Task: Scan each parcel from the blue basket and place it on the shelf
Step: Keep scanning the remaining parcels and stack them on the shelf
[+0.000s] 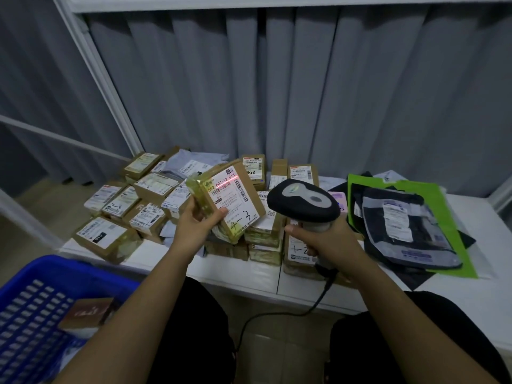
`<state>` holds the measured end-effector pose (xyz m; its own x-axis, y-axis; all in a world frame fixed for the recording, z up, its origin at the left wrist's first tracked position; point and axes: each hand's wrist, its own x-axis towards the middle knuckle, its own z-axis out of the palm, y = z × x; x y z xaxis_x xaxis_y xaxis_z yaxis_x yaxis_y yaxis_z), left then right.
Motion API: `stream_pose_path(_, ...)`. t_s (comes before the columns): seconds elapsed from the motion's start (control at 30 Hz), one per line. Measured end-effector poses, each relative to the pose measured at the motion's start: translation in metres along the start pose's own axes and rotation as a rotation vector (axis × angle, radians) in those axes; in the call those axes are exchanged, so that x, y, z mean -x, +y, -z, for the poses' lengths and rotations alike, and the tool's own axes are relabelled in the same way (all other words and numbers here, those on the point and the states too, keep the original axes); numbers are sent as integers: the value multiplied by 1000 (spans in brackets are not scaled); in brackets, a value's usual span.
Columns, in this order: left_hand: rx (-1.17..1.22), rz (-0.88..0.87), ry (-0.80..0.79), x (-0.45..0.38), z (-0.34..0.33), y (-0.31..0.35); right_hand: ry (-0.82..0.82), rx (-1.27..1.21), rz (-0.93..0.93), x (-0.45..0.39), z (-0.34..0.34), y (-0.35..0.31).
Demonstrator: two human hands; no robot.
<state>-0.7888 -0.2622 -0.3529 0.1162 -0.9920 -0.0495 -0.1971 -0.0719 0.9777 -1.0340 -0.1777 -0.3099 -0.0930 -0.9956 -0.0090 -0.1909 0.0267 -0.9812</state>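
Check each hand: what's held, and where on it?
Left hand grips the parcel by its lower-left edge. Right hand grips the scanner by its handle.

Dim, cool indoor light with soft, weak shadows. A red scan line glows on the parcel label. Wide-angle bending curves the frame edges; the blue basket at lower left is blurred.

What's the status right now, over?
Left hand holds parcel. Right hand grips scanner. Red line on label. One parcel left in basket.
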Motion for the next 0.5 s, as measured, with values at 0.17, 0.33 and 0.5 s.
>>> stream_pose_path(0.17,27,-58,27,10,-8,11,35,15,-30,-7,9,3)
stream_pose_path(0.33,153,32,-75,16,-44,25,363,-133,-113,-22,39,21)
stream_pose_path(0.5,103,104,-303,14,-134,45,533,-313,-196,-21,90,42)
